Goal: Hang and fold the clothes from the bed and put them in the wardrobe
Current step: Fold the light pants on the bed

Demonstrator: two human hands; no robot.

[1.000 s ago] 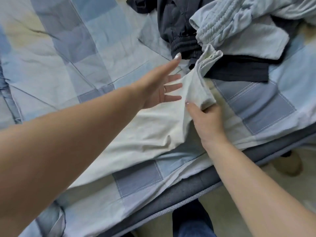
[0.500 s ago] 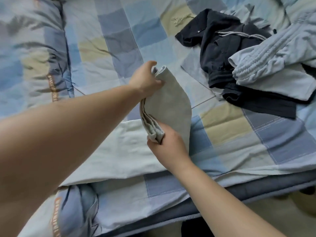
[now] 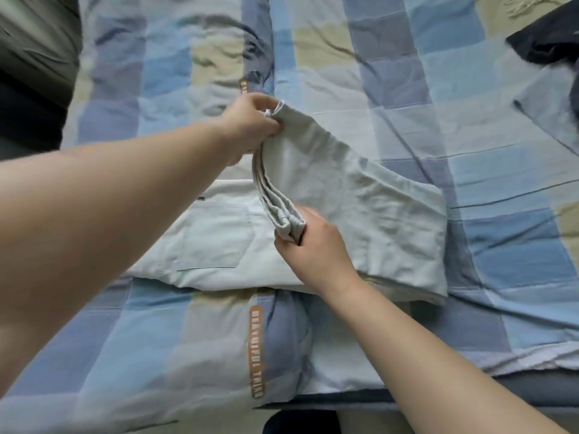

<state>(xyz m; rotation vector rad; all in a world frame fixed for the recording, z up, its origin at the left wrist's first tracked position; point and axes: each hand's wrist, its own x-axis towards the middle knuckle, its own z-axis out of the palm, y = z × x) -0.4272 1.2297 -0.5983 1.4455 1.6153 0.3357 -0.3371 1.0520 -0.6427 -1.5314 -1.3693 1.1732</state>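
Trousers of pale grey-white cotton [image 3: 360, 211] lay across the middle of the bed, partly folded, with the lower layer flat on the blue, beige and grey checked patchwork quilt [image 3: 391, 98] and a back patch pocket showing toward the left side of the bed. The upper layer was doubled back over it, its fold running along the right side of the garment, while the stacked hem edges stood lifted off the lower layer between the two hands. The left hand [image 3: 250, 123] was closed around the far end of those stacked edges, fingers curled over the cloth and thumb behind it. The right hand [image 3: 316, 245] pinched the near end of the same edges, fingers wrapped beneath and thumb on the outer side, so the bundle hung taut from one hand to the other. A brown printed label strip [image 3: 257, 349] with pale lettering ran down the quilt near the front edge of the bed, below the trousers. At the far right corner of the bed a dark navy garment [image 3: 545, 42] lay apart from the trousers; beside it was a pale blue-grey piece of cloth [image 3: 551, 101], possibly another garment, though blur made this hard to tell.
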